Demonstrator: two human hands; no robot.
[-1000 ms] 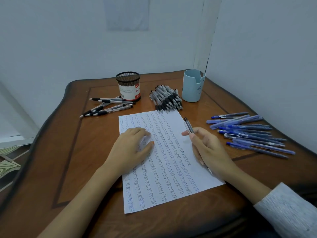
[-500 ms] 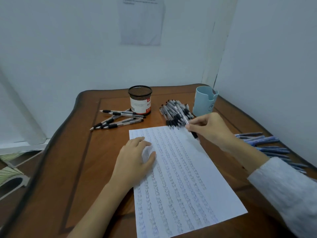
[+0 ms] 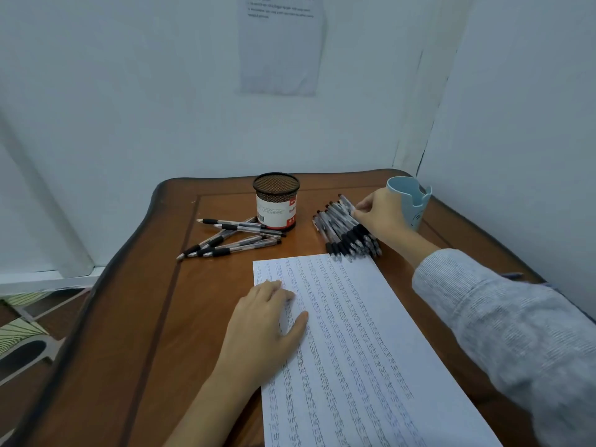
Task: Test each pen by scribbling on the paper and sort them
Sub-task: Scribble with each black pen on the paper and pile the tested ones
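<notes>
You get soft, cool, rather dim light with no glare, only a faint shadow under the left hand [image 3: 264, 321] on the paper [image 3: 354, 350], a dull sheen on the tabletop [image 3: 145, 317], wide-angle bending at the edges, and the wall notice [image 3: 280, 50] too blurred to read.

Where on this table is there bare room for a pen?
Bare wood lies left of the paper, between the loose pens and the near edge, and behind the mesh holder. Crowded: the back right, where the right hand pinches the pen pile beside the blue cup.
</notes>
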